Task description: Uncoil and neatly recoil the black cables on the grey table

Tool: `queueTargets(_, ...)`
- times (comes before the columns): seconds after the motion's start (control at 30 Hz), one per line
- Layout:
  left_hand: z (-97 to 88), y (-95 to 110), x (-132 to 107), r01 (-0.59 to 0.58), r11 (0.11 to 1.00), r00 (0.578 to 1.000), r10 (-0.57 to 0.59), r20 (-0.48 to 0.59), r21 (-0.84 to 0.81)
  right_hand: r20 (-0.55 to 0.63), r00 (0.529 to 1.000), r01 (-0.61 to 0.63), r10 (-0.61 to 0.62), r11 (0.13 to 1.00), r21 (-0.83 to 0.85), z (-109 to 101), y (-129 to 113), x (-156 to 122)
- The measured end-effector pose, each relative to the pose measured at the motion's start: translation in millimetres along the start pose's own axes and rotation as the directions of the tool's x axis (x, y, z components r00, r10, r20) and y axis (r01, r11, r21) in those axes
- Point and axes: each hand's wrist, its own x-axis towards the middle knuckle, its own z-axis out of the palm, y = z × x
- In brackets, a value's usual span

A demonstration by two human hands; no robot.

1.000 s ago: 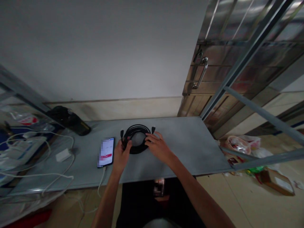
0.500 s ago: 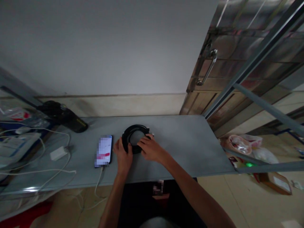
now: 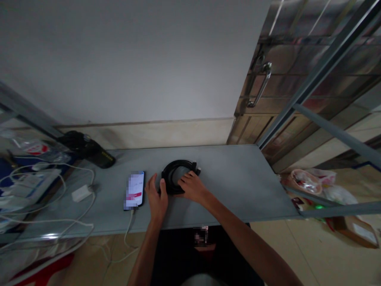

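Observation:
A coiled black cable (image 3: pixel 171 178) lies on the grey table in front of me, its connector ends poking out at the right of the ring. My right hand (image 3: pixel 190 186) is closed over the right front part of the coil, the fingers curled round it. At the coil's left side is my left hand (image 3: pixel 157 195), thumb and fingers spread; whether the thumb touches the cable I cannot tell. To the left of that hand lies a phone (image 3: pixel 135 190) with its screen lit and a white charging cable (image 3: pixel 129 228) plugged in.
A black bottle-like object (image 3: pixel 98 155) lies at the table's back left. White cords, a white adapter (image 3: pixel 81 193) and a power strip (image 3: pixel 35 184) crowd the left end. Grey metal posts (image 3: pixel 297 99) rise at the right, with a carton (image 3: pixel 354 230) on the floor beyond.
My left hand has let go of the coil, and its fingers have spread apart. My right hand stays on the cable. The whole view has shifted slightly.

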Motion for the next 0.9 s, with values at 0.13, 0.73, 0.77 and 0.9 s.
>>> queueTargets(0.13,-0.1,1,1,-0.014,1.000,1.000,0.014,0.001,-0.019,-0.025,0.998,-0.065,0.065,0.998,-0.024,-5,21,-43)
queueTargets(0.73,-11.3,12,-17,-0.111,0.988,0.978,0.127,0.164,-0.107,-0.422,0.797,-0.448,0.432,0.892,0.067,-23,61,-207)
queueTargets(0.77,-13.8,15,-23,-0.120,0.986,0.970,0.142,0.197,-0.120,-0.463,0.759,-0.462,0.457,0.880,0.112,-22,52,-213)
queueTargets(0.9,-21.9,21,-41,-0.116,0.984,0.953,0.150,0.265,-0.139,-0.554,0.605,-0.537,0.572,0.807,0.246,-14,33,-236)
